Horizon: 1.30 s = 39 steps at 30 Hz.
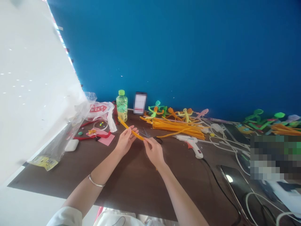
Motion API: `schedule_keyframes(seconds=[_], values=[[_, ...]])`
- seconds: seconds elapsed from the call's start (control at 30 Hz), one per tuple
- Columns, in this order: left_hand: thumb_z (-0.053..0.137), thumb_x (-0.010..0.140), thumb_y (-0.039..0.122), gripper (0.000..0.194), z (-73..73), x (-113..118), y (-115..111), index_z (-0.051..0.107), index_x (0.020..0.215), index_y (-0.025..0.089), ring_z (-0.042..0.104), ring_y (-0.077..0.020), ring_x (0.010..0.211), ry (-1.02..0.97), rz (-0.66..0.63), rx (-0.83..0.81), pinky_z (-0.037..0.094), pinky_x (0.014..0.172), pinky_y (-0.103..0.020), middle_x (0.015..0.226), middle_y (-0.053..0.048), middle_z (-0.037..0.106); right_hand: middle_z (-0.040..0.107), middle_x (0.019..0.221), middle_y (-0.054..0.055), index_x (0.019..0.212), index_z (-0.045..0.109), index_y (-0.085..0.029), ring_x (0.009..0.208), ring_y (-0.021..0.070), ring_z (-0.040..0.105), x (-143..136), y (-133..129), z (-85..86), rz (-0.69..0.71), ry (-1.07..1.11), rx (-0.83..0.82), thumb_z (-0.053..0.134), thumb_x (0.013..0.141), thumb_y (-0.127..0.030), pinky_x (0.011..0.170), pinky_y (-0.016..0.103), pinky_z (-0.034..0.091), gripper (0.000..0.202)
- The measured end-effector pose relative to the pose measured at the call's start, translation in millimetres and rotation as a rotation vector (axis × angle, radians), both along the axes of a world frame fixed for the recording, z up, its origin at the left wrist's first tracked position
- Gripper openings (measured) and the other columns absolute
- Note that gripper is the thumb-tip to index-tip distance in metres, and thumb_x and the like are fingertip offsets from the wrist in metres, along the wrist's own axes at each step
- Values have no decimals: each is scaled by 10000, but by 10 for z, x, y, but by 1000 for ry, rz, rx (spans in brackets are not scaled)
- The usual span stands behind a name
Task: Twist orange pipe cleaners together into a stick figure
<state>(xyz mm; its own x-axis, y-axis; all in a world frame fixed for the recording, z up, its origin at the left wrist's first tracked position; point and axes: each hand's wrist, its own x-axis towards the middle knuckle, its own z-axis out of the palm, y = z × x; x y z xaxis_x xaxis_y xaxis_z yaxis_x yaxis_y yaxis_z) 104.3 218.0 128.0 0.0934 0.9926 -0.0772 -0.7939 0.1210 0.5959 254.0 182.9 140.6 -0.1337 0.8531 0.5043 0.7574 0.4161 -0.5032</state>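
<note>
Above the middle of the dark table, both hands are closed on a thin bundle of orange pipe cleaners (137,135). My left hand (126,139) grips it along its length, thumb on top, and the far ends stick out up and to the left. At the near end, my right hand (153,151) pinches the bundle between thumb and fingers. Behind my right hand lies a pair of scissors (146,133), partly hidden. A large pile of orange pipe cleaners (178,128) rests on the table beyond, to the right.
A white glue gun (191,145) with a black cord lies right of my hands. Behind stand a green-capped bottle (121,105), a phone (140,103) and pipe-cleaner figures (185,115). Plastic bags (101,111) and a white case (71,145) are left; a dark phone (242,191) and cables right.
</note>
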Motion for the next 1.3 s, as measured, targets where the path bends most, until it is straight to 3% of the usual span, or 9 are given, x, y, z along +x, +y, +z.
schedule_keyframes(seconds=[0.13,0.43,0.8,0.97,1.17,1.3], values=[[604,757,273,257,-12,-45,42,586,984,155,598,-153,930,18,54,-48,432,904,-318,1012,-85,622,651,922,65,938,621,-194,832,182,609,25,22,-10,40,95,-14,424,845,-261,762,287,470,228],[598,764,252,243,-36,-77,100,602,960,110,601,-182,942,0,103,-81,437,909,-330,999,-120,634,619,664,35,797,606,-158,562,133,564,3,7,22,89,77,-190,389,842,-262,599,235,440,245],[616,747,260,243,-27,-87,86,608,936,108,609,-183,920,30,99,-76,436,896,-340,989,-118,638,592,624,32,683,561,-164,597,135,548,5,8,-2,65,-20,-99,377,831,-209,611,230,404,240],[632,728,278,265,-14,-56,44,618,930,106,615,-192,893,105,49,-46,449,864,-356,1004,-127,633,625,698,54,769,588,-156,605,141,578,21,32,-33,27,85,-64,395,828,-224,609,238,448,214],[687,667,230,323,-45,13,5,614,954,100,614,-181,880,133,-10,12,441,885,-368,999,-123,634,665,821,83,1039,587,-139,672,167,624,27,43,-38,-38,163,-76,424,833,-269,689,292,497,293],[712,631,211,418,-72,40,-13,579,1012,103,617,-193,858,189,-65,77,451,868,-398,915,-107,651,659,923,100,986,622,-149,834,194,625,29,44,-35,-20,110,-6,413,838,-248,797,319,481,275]])
